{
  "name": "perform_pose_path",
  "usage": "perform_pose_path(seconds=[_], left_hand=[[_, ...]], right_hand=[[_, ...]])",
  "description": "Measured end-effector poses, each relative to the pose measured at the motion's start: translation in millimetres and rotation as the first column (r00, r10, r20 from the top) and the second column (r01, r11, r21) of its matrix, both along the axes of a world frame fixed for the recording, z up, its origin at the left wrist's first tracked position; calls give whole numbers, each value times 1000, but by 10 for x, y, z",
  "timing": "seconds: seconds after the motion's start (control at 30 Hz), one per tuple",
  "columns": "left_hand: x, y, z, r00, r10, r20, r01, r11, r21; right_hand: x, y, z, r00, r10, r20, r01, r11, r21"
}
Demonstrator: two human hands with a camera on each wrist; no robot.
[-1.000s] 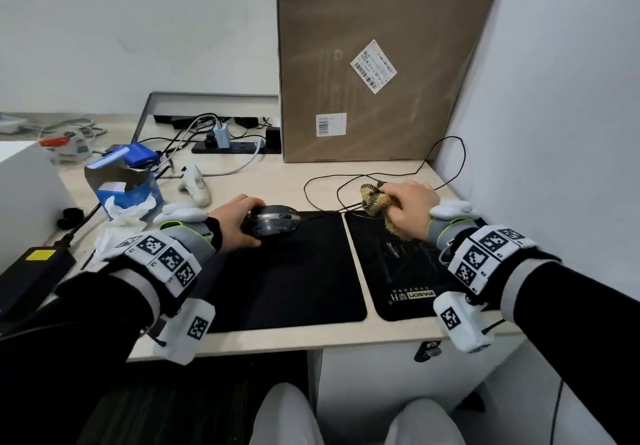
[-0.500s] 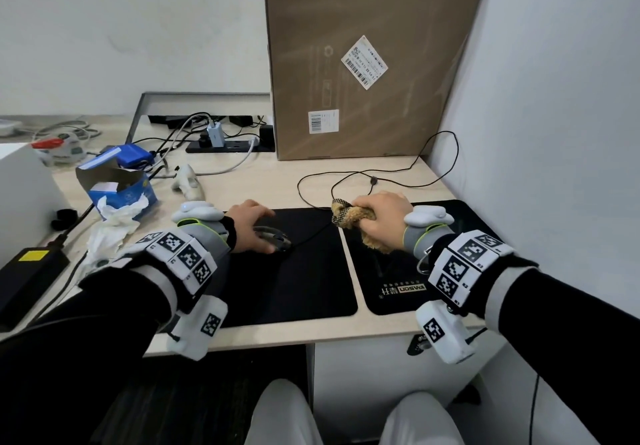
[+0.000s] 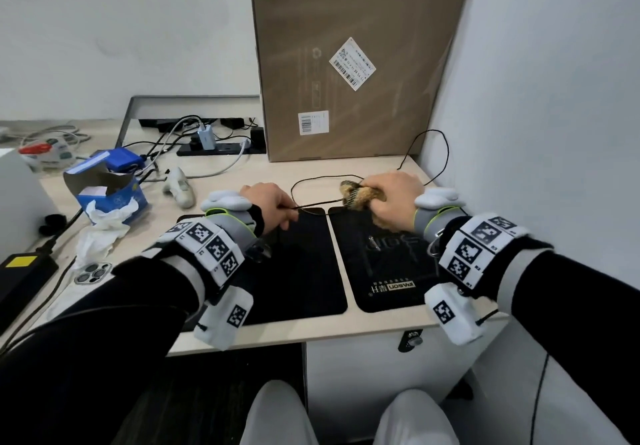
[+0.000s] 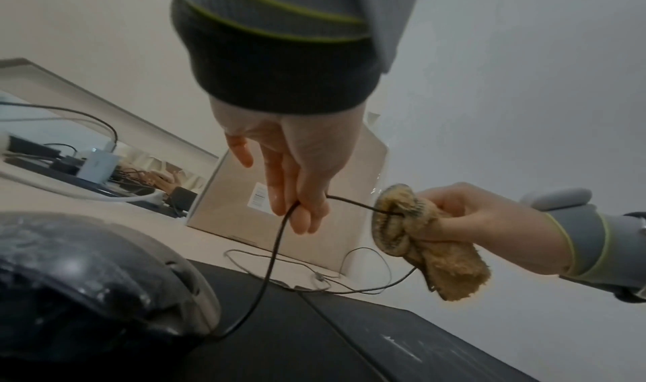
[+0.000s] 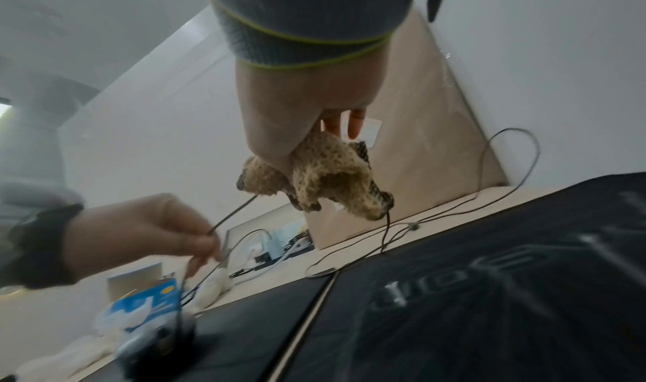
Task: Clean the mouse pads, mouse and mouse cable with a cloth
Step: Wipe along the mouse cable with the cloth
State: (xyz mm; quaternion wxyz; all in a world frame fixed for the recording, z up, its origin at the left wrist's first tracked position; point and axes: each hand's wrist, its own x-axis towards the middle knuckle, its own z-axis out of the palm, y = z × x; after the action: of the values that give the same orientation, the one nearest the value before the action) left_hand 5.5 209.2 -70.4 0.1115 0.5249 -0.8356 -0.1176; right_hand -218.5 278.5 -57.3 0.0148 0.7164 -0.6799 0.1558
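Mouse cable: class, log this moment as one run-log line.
step: cable wipe | left hand: pinches mouse cable | right hand: grips cloth round cable | mouse: on left pad

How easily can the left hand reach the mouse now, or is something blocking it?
Probably yes. The left hand only pinches the cable, and the mouse lies just below the wrist on the left mouse pad with nothing between them. It would have to let go of the cable first.

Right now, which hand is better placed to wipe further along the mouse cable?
The right hand, probably. It already grips the cloth wrapped around the cable. The left hand only pinches the cable near the mouse, holding it taut.
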Motion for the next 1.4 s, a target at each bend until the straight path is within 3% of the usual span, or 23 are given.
perform_pose_path(seconds=[0.13,0.27,0.4,0.5,0.57,0.7,0.9,1.23,1.4], left_hand=[[107,-39,-22,993,101,66,-101,995,2],[60,-17,-12,987,147,63,-151,986,76],[-130,47,48,989,85,122,-86,996,0],[-321,105,95,998,-33,-55,28,995,-91],[-483,175,168,990,-105,-99,86,980,-177],[-720,260,307,989,-121,85,143,928,-343],[-757,264,396,978,-122,167,170,933,-318],[-298,-122,278,976,137,166,-98,969,-225],[-201,-215,187,953,211,215,-185,973,-134]], right_hand=[[-331,30,23,996,-87,13,87,996,-14],[-450,52,-50,985,-123,118,126,992,-13],[-381,53,-29,990,-78,117,85,995,-59],[-250,19,56,999,-37,38,39,998,-58],[-156,-8,102,1000,-14,-5,14,999,-31],[-50,-37,139,999,13,49,-11,999,-48],[-172,53,90,996,5,84,3,995,-97],[-924,170,12,960,-253,120,264,961,-86],[-1001,183,-66,954,-261,147,276,956,-95]])
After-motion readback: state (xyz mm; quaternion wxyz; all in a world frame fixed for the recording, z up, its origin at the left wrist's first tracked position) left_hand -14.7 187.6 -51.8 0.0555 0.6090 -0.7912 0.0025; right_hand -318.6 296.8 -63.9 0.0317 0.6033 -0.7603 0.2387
